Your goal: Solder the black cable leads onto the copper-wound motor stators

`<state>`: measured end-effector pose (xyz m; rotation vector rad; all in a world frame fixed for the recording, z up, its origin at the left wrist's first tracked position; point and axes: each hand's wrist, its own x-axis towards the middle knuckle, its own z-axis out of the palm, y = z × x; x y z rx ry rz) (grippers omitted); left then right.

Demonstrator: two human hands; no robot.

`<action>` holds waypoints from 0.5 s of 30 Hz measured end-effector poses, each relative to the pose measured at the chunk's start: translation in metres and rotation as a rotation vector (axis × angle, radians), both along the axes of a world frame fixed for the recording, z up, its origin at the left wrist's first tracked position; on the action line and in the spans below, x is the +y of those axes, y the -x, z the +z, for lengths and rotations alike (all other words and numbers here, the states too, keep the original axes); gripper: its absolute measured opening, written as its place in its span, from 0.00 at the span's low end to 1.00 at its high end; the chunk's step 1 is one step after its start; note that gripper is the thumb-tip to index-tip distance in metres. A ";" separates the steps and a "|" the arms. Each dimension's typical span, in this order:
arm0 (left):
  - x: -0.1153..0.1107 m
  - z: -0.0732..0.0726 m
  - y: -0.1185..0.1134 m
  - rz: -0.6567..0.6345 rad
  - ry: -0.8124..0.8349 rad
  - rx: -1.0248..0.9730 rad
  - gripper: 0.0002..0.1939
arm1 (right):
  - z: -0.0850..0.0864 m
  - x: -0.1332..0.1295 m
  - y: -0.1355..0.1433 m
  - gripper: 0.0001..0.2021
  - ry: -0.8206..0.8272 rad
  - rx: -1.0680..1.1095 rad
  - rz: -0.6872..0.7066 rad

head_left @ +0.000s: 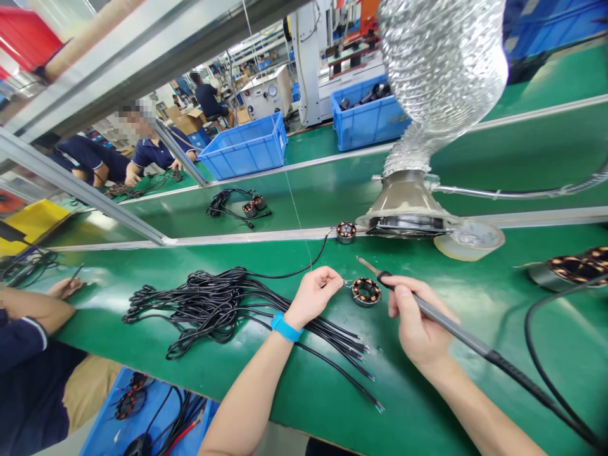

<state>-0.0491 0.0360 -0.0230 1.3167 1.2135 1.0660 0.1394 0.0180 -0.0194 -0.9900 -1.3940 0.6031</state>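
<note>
- The left hand [311,299] has thumb and forefinger pressed together, pinching thin wire [348,283] beside the coil ring [367,303], which lies on the green bench [323,380].
- The right hand [425,323] is wrapped around the soldering iron [444,320], its tip raised just above the ring.
- If that tip is hot, a small slip could burn the left fingertips, as they are so near.
- The ring appears unclamped; a tug on the wire could shift it and spoil the contact.
- The hanging strand [295,206] could snag on the left wrist.
- The loose cables [213,304] beneath the left forearm could be dragged as it moves.
- Faint marks on the blue crate [365,130] are unreadable; no brand or label is legible.
</note>
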 end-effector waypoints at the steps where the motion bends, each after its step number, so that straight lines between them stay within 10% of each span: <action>1: 0.000 0.000 0.000 -0.003 -0.002 -0.001 0.13 | 0.001 0.002 0.001 0.09 -0.025 -0.049 0.018; 15: -0.013 0.013 -0.004 -0.066 -0.038 0.085 0.11 | -0.007 0.017 0.020 0.22 -0.258 -0.380 0.211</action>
